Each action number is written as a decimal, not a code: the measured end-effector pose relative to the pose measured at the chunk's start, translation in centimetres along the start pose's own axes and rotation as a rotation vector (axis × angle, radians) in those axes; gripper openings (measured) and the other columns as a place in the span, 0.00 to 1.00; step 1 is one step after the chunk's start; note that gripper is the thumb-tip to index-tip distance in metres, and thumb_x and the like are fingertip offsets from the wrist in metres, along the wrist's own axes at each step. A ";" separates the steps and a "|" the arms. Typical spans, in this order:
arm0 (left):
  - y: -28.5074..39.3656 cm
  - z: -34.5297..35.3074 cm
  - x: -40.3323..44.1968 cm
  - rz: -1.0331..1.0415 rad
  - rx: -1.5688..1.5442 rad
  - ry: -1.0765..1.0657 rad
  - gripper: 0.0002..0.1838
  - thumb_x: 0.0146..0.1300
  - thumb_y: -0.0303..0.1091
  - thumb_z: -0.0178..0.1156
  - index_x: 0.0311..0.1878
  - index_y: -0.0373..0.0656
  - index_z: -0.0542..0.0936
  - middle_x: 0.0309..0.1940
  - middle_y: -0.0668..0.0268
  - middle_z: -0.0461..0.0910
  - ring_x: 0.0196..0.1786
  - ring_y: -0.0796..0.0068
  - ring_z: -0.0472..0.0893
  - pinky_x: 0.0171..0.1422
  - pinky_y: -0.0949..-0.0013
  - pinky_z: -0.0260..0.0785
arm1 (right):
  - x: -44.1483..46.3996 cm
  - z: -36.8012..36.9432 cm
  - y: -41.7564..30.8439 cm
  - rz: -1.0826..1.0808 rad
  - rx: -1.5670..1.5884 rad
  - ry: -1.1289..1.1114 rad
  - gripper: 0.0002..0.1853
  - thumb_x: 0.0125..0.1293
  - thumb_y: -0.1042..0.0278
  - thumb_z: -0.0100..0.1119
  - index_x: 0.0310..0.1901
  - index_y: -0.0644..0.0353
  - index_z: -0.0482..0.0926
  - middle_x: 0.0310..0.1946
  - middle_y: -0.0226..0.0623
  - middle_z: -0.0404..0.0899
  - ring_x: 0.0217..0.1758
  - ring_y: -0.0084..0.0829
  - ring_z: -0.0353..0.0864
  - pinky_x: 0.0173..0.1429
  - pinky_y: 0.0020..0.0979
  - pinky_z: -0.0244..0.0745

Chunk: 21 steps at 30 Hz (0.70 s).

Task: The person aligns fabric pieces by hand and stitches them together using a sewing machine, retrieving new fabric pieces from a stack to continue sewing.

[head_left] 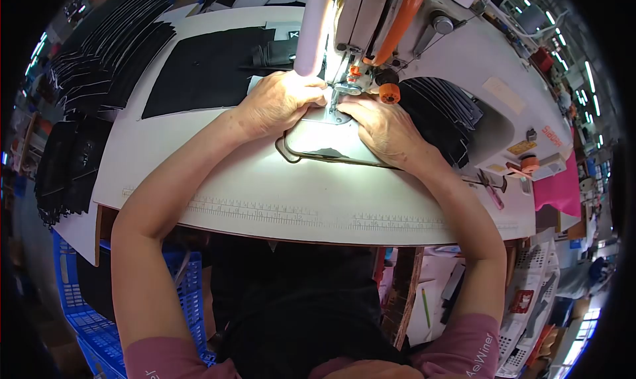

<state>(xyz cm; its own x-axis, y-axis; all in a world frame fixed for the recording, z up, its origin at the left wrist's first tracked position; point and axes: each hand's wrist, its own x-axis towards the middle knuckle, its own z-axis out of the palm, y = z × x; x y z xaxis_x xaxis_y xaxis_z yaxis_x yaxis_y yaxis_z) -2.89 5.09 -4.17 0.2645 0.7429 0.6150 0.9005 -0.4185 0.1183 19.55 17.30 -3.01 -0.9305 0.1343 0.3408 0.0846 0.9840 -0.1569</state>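
My left hand [281, 101] is closed just left of the sewing machine's presser foot [334, 104], fingers and thumb pressed together. Right of the foot, my right hand [384, 126] is closed too, its fingertips bent down close to the needle. Whatever lies between the fingers is hidden by the hands and the bright lamp glare. Both hands rest by the shiny needle plate [318, 137] of the sewing machine [510, 74]. A flat black fabric piece [199, 74] lies on the table behind my left wrist, with a small dark object [278, 51] on it.
Stacks of black fabric pieces [109, 54] stand at the left, with another dark stack [437, 111] under the machine's arm. Small scissors [491, 192] lie at the right. A printed ruler [252, 210] runs along the front of the white table. A blue crate [99, 332] sits below left.
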 end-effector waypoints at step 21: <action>-0.1 0.4 -0.1 -0.010 -0.054 0.025 0.05 0.59 0.24 0.63 0.37 0.45 0.83 0.42 0.73 0.84 0.35 0.64 0.80 0.46 0.63 0.75 | -0.2 0.8 0.1 -0.038 0.020 0.082 0.22 0.59 0.79 0.54 0.56 0.63 0.80 0.57 0.40 0.83 0.57 0.42 0.82 0.64 0.39 0.76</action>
<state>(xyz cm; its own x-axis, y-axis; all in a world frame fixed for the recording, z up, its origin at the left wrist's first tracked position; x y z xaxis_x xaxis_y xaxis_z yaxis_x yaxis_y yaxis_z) -2.88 5.24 -4.52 0.2457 0.7341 0.6330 0.8830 -0.4389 0.1663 19.48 17.24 -3.84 -0.9006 0.1065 0.4213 0.0414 0.9861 -0.1608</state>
